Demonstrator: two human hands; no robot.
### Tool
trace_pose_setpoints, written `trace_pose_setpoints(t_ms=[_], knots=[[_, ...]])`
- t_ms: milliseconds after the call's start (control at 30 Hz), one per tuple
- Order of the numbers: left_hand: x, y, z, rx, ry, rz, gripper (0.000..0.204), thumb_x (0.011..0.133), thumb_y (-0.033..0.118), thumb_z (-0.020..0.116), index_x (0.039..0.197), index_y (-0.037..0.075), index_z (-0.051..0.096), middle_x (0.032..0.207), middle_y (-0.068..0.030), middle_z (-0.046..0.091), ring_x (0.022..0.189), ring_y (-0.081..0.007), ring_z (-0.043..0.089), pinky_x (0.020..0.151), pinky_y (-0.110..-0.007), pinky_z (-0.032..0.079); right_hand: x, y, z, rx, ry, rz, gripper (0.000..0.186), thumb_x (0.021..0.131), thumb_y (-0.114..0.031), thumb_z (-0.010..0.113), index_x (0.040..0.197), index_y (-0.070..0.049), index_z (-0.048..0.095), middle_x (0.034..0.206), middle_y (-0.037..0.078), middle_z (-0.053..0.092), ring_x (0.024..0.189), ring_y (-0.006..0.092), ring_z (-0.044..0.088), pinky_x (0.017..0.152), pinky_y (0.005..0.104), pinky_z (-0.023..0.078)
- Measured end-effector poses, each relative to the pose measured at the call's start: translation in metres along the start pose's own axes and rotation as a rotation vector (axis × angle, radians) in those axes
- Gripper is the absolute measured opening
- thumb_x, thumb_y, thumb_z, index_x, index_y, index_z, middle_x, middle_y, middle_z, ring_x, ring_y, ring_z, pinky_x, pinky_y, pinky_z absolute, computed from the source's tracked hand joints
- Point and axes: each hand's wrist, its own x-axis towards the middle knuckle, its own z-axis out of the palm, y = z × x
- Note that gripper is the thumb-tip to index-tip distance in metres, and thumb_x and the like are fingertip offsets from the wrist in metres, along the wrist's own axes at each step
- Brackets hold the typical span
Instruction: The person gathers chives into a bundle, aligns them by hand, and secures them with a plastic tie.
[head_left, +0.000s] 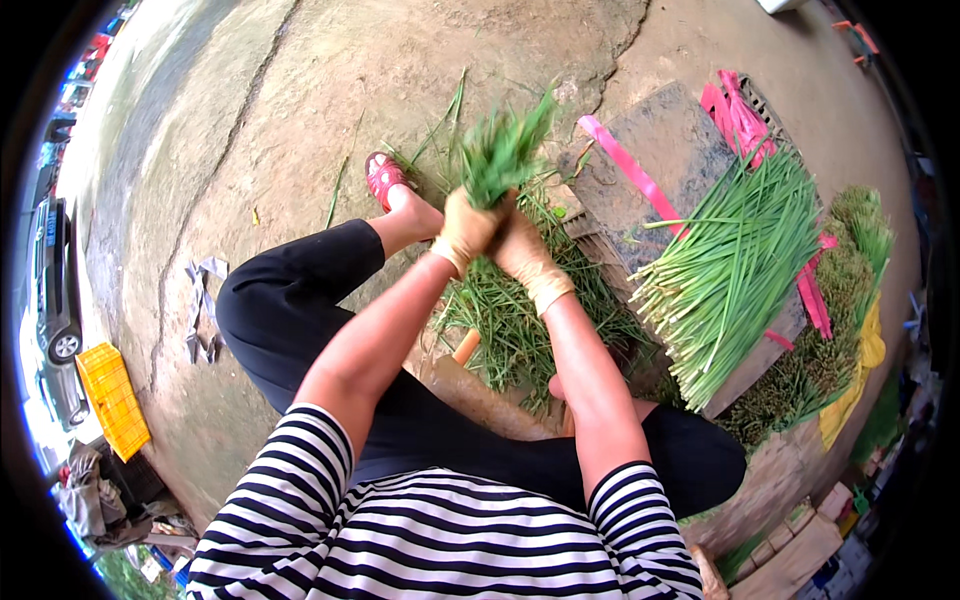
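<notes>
My left hand point(468, 232), in a pale yellow glove, is closed round a bunch of green stalks point(507, 145) that look like chives. My right hand point(525, 255), gloved the same way, meets it and is closed at the base of the same bunch. The leafy tops point away from me and are smeared by motion; the gripped ends are hidden by the gloves. Right of my hands, a large heap of long green stalks with pale cut ends point(740, 265) lies on a board point(655, 140). A pink strap point(635, 172) runs out from under it.
Loose green trimmings point(530, 320) cover the ground below my hands. More bundled stalks point(850, 250) lie at the far right by a yellow cloth point(855, 370). Pink straps point(738, 118) are bunched at the board's far end. A yellow crate point(112, 400) stands at left, near a parked car point(55, 290).
</notes>
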Motion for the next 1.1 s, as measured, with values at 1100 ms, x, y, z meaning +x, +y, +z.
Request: trace_pose_setpoints(t_ms=[1100], knots=[[0.022, 0.100, -0.246, -1.001, 0.014, -0.001, 0.028, 0.084, 0.017, 0.050, 0.109, 0.003, 0.048, 0.068, 0.0034, 0.040, 0.067, -0.0107, 0.042, 0.081, -0.035, 0.038, -0.077, 0.020, -0.019, 0.830, 0.071, 0.120, 0.026, 0.083, -0.030, 0.058, 0.082, -0.004, 0.065, 0.069, 0.000, 0.058, 0.055, 0.0072, 0.052, 0.052, 0.0200, 0.043]])
